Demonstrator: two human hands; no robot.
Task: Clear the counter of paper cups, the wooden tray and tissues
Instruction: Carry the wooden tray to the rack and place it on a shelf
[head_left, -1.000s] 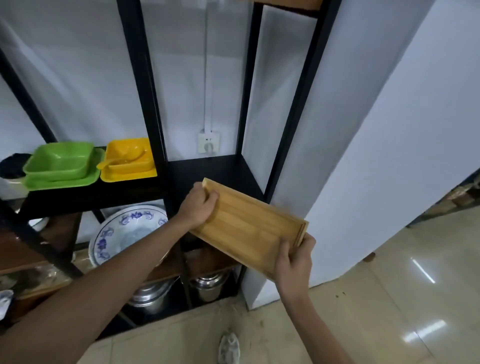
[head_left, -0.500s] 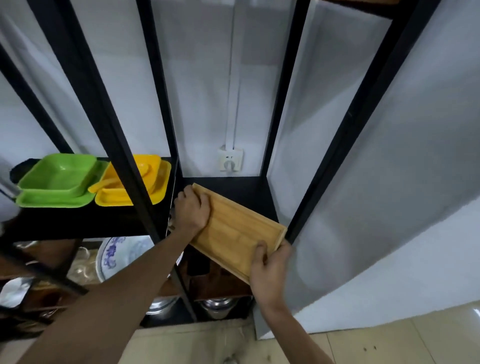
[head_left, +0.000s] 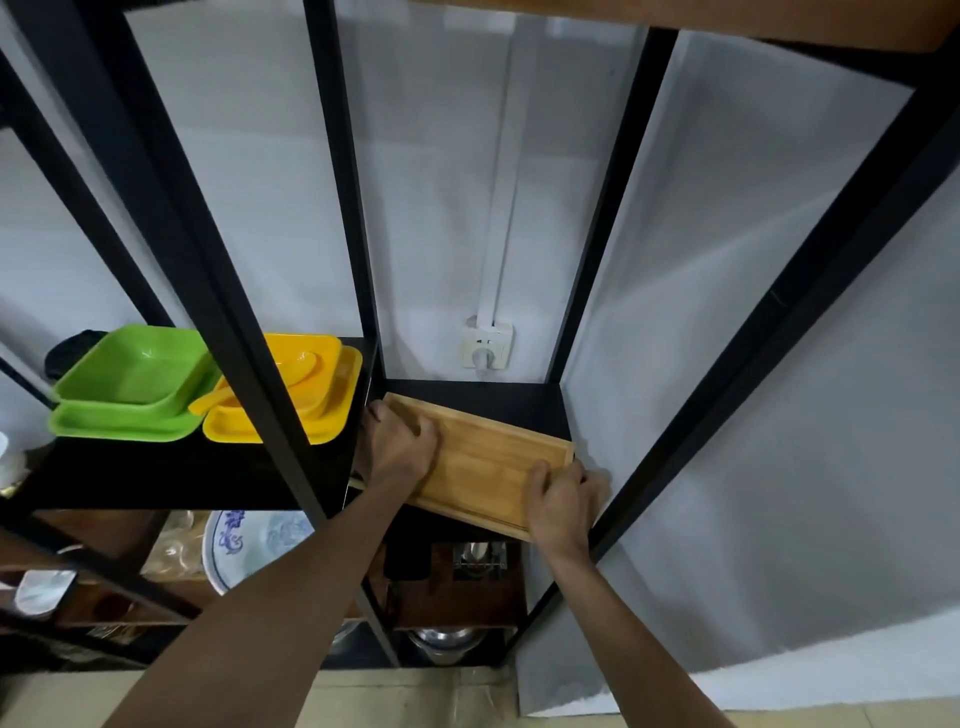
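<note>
The wooden tray (head_left: 480, 462) is a light bamboo rectangle lying skewed on the black shelf (head_left: 524, 397) in the right bay of a black metal rack. Its near right corner hangs past the shelf's front edge. My left hand (head_left: 397, 447) grips the tray's left end, fingers over the rim. My right hand (head_left: 558, 499) holds the near right corner. No paper cups or tissues are in view.
Green dishes (head_left: 130, 389) and yellow dishes (head_left: 306, 400) sit on the shelf to the left. A black upright post (head_left: 249, 364) stands in front of them. A wall socket (head_left: 485, 345) is behind the tray. Lower shelves hold a blue-patterned plate (head_left: 249, 535) and metal pots (head_left: 447, 642).
Both hands have carried the tray forward and down onto the black shelf. The view has moved closer to the rack.
</note>
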